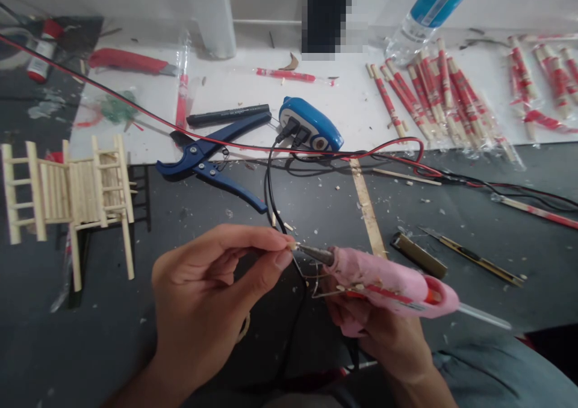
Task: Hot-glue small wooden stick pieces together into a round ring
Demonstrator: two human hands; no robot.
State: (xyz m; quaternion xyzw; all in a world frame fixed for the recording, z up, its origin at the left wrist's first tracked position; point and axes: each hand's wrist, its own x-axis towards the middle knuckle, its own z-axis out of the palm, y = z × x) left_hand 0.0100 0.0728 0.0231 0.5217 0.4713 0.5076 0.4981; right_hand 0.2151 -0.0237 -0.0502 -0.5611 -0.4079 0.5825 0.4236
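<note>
Between thumb and forefinger, my left hand (212, 299) pinches a short piece of wooden stick (292, 246). Only its small pale end shows past the fingertips. My right hand (383, 330) is wrapped round the handle of a pink hot glue gun (383, 281), whose metal nozzle points left and meets or nearly meets the stick's end. A clear glue stick (485, 316) pokes out of the gun's back. Off to the left stands a small model built of wooden sticks (83, 188), with ladder-like sides.
Blue pipe cutters (212, 161) lie open beside a black marker (228, 115) and a blue power adapter (311, 124). Cables cross the table. Chopsticks in red wrappers (433, 92) and a water bottle (436, 11) are at the back right. A craft knife (474, 256) lies right, a red-handled knife (129, 61) left.
</note>
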